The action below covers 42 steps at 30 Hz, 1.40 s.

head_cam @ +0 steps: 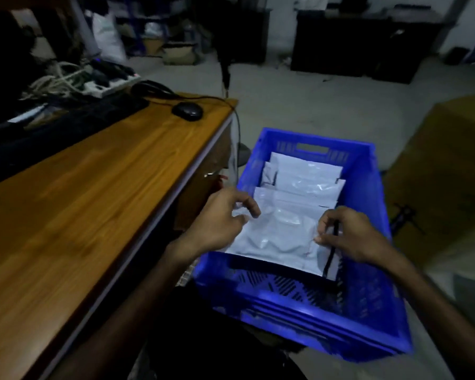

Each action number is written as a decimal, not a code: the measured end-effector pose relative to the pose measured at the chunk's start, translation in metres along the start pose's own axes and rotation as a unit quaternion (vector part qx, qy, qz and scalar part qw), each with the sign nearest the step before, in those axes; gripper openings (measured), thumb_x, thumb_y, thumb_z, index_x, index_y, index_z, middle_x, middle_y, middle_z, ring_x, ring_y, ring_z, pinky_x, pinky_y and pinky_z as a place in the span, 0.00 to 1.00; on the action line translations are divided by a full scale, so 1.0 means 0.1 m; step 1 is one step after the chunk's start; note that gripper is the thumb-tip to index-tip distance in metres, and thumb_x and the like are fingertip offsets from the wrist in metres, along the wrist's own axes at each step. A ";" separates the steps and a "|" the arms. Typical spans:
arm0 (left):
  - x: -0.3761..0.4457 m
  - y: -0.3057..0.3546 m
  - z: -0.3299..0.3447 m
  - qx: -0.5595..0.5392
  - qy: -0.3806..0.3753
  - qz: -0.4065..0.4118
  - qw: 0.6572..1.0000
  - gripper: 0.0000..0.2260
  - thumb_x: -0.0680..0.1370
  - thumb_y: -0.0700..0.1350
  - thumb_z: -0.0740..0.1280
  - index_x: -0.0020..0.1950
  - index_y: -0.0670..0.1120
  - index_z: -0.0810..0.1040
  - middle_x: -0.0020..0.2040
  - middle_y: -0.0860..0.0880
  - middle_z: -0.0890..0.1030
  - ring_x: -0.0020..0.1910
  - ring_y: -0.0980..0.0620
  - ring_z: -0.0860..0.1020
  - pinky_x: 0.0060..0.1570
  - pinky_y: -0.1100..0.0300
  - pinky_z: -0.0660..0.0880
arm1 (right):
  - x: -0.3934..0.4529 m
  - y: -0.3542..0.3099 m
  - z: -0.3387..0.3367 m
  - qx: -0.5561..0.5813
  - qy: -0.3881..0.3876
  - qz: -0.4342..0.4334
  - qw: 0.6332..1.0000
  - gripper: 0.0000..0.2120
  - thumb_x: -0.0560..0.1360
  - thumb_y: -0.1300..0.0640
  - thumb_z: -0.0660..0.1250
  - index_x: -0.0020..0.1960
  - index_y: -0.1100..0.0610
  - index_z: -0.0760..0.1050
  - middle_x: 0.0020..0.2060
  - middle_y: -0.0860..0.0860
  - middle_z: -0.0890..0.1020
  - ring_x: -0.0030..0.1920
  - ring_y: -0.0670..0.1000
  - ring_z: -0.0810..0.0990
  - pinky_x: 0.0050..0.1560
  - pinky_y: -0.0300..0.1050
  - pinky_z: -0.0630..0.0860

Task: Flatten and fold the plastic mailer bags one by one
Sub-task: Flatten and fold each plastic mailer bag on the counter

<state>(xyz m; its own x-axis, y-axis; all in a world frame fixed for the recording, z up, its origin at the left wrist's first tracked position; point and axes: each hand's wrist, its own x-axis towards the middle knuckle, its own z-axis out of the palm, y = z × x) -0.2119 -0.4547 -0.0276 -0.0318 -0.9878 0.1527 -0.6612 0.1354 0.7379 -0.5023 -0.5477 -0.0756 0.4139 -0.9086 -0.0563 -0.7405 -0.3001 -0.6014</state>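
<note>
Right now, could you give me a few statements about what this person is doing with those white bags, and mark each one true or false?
1. Both hands grip the same white mailer bag. True: the left hand holds its left edge and the right hand pinches its right edge.
2. The bag being handled lies on the wooden desk. False: it is over the blue crate, beside the desk.
3. More white bags are stacked in the crate behind it. True.
4. The crate is red. False: it is blue.
5. A computer mouse sits on the desk. True.
</note>
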 end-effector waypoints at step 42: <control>0.64 -0.65 1.34 0.393 -0.395 -0.066 0.828 0.37 0.81 0.50 0.65 0.85 0.57 0.48 0.83 0.41 0.34 0.82 0.31 0.45 0.76 0.35 0.61 | 0.38 -0.04 0.70 -0.372 -0.379 0.118 0.839 0.48 0.80 0.40 0.67 0.84 0.45 0.36 0.83 0.55 0.38 0.81 0.64 0.55 0.76 0.60 0.63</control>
<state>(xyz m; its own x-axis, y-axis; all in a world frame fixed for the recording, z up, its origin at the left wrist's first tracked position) -0.2714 -0.5371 -0.1538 -0.1956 -0.7738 -0.6025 -0.9714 0.2370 0.0109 -0.4472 -0.5608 -0.1311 0.2174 -0.6064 -0.7649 -0.8578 -0.4926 0.1467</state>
